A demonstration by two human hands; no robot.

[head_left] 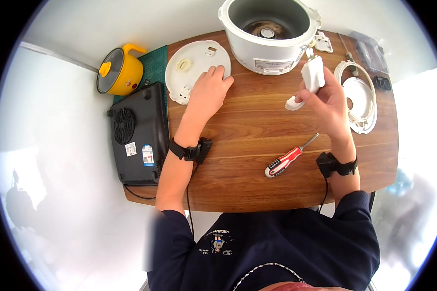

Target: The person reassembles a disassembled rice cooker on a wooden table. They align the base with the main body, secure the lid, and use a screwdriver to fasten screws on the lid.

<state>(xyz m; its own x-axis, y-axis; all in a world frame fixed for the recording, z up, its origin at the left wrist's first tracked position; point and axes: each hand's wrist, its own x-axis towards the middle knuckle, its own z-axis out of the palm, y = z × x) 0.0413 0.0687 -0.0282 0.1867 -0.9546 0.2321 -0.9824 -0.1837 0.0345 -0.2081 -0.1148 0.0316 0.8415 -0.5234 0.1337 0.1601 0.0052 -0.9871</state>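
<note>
My right hand (331, 106) is raised over the right half of the table, its fingers closed on a white plastic piece (313, 75). A curved white end (294, 104) shows below the thumb; I cannot tell if it belongs to the same piece. My left hand (211, 87) rests at the right rim of a round white lid (175, 72), fingers curled and partly hidden, so anything in them is out of sight. Beyond both hands stands a white rice cooker body (272, 53), its top open and its inner base stained brown. A red and white screwdriver (287, 161) lies nearer me.
On the left are an upturned black induction cooker (138, 131), a green mat (154, 60) and a yellow pot (124, 72). At the right lie a white ring (372, 92), a second screwdriver (350, 63), a black part (382, 83) and a clear plastic bag (371, 51).
</note>
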